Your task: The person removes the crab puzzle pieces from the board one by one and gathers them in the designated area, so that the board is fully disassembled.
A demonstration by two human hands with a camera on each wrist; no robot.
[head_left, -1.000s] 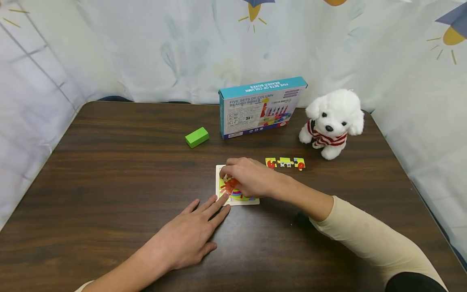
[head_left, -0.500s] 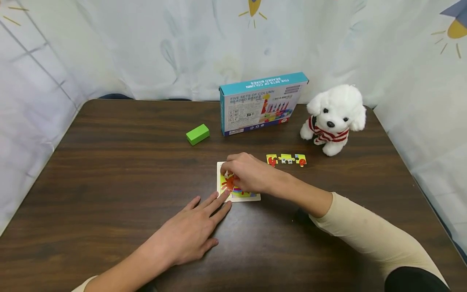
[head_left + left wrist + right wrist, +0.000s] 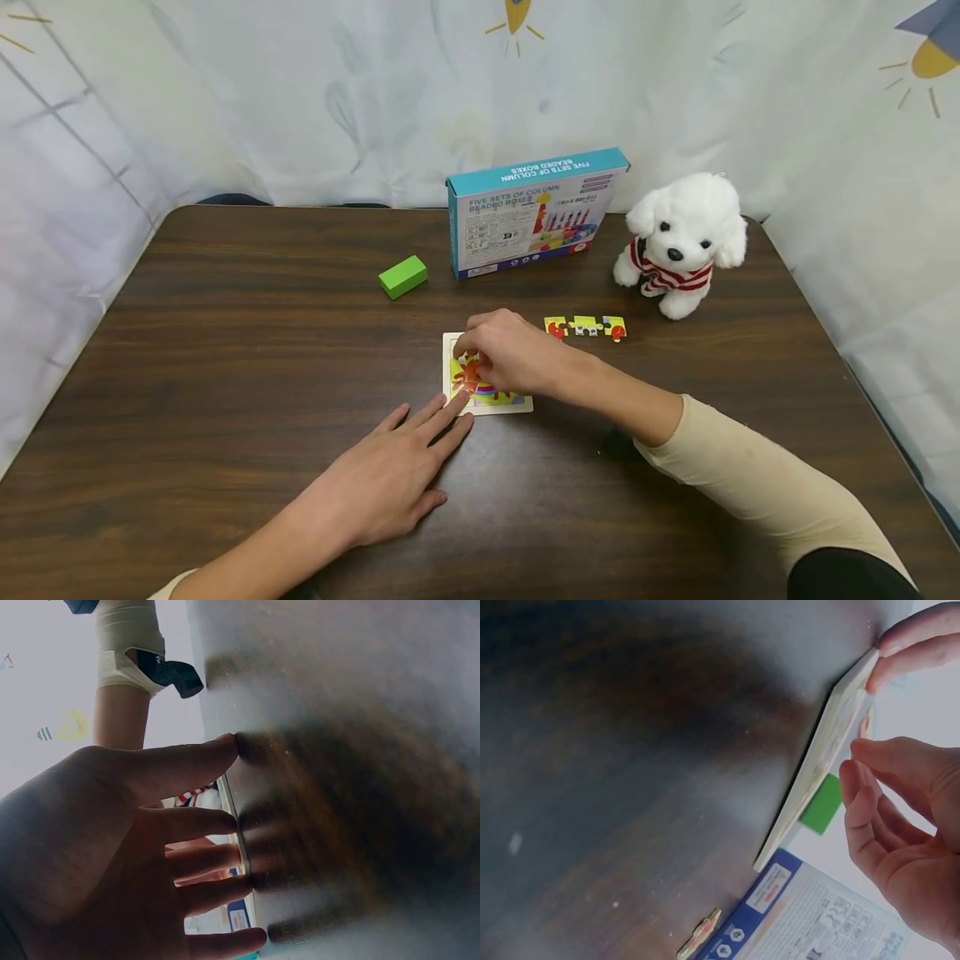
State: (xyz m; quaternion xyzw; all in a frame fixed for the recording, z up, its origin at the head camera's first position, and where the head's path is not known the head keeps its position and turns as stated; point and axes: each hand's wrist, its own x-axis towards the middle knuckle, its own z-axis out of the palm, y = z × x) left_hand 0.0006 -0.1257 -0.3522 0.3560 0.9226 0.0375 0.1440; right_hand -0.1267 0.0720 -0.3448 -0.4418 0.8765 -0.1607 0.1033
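A small square jigsaw puzzle board (image 3: 491, 409), pale-rimmed with a bright red and yellow picture, lies flat on the dark table. My right hand (image 3: 517, 354) reaches over it from the right, covering much of the picture. Its thumb and fingers pinch a small puzzle piece (image 3: 865, 722), mostly hidden, which stands tilted over the board in the right wrist view. My left hand (image 3: 390, 483) lies spread with straight fingers, their tips at the board's near left corner. Several fingertips touch the tabletop in the left wrist view.
Three puzzle pieces (image 3: 586, 326) sit in a row just beyond the right hand. A green block (image 3: 402, 277) lies behind the board to the left. Further back stand a toy box (image 3: 536, 212) and a white plush dog (image 3: 678, 242), before a patterned curtain (image 3: 300, 100).
The head view has shifted slightly, so the scene sits a little higher than a second ago. Both hands keep their places at the board, the right fingers moving only slightly.
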